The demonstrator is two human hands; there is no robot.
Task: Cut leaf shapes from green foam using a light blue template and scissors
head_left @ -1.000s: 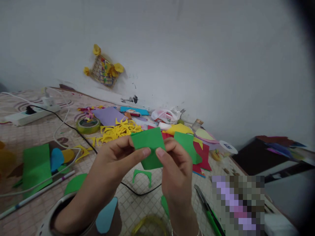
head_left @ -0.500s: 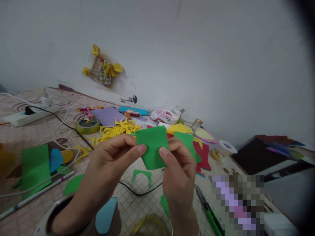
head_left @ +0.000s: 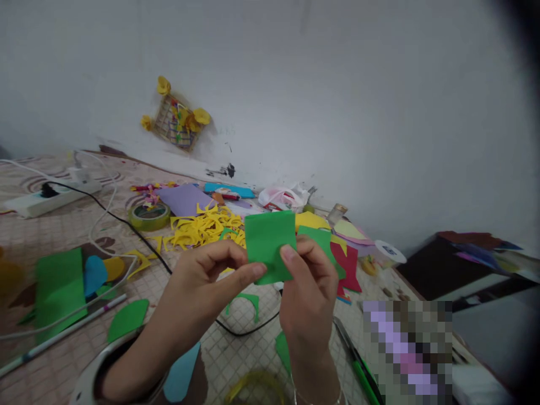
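At the centre of the frame, held up above the patterned floor mat point(head_left: 63, 225), a green paper square point(head_left: 270, 239) is pinched between both hands. The right hand point(head_left: 307, 287) closes its fingers point(head_left: 291, 256) narrowly on the square's lower right edge, thumb in front. The left hand point(head_left: 202, 275) brings thumb and forefinger close together on the lower left corner. Behind the square, towards the middle left, lie yellow paper cuttings point(head_left: 202, 225) and a tape roll point(head_left: 149, 215), with a black cable point(head_left: 126, 219) running under the hands.
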